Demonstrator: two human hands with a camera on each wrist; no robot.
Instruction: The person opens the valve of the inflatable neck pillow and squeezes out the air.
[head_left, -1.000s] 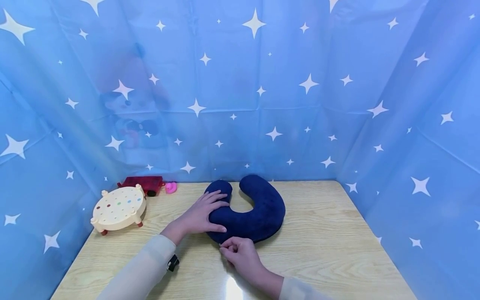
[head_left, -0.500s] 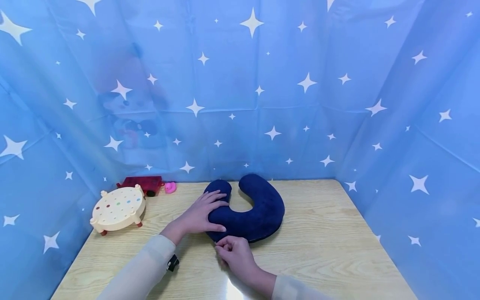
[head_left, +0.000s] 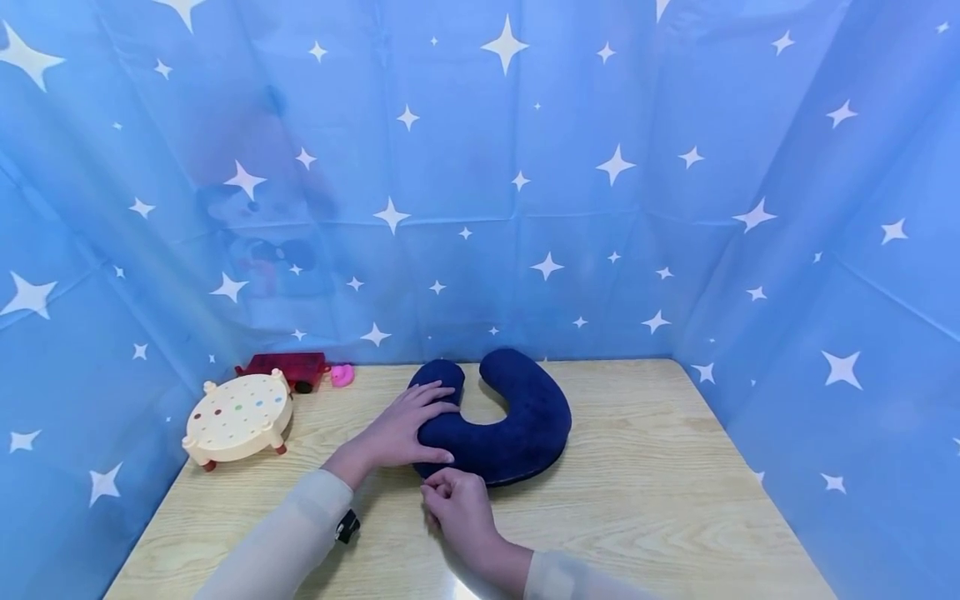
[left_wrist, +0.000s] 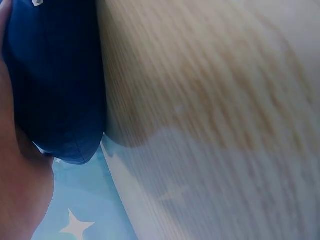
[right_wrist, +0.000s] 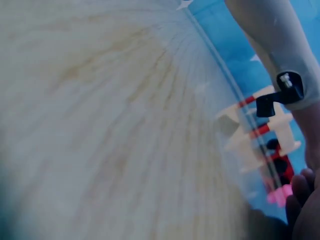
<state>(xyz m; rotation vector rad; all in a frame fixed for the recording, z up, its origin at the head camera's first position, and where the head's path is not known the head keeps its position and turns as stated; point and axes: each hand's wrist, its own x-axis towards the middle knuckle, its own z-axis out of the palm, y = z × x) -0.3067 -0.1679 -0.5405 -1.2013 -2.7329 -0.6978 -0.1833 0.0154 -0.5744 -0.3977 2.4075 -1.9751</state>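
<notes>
A navy U-shaped neck pillow (head_left: 521,437) lies on the wooden table (head_left: 645,467), its opening toward the back. Across its left arm rests my left hand (head_left: 405,427), fingers spread and thumb on the front curve. My right hand (head_left: 467,510) is at the pillow's front-left lower edge, thumb and forefinger pinching what looks like a zipper pull, mostly hidden by the fingers. A thin pale line runs along the edge to the right of that hand. In the left wrist view the pillow's side (left_wrist: 60,85) stands beside the left hand (left_wrist: 22,185).
At the back left stand a cream round toy stool (head_left: 238,417) with coloured dots, a translucent red toy cart (head_left: 285,367) and a pink duck (head_left: 342,376). A blue star-patterned curtain (head_left: 465,192) surrounds the table's back and sides.
My right hand has slid left along the pillow's front edge, with its pinch kept. The left hand and the pillow have stayed in place.
</notes>
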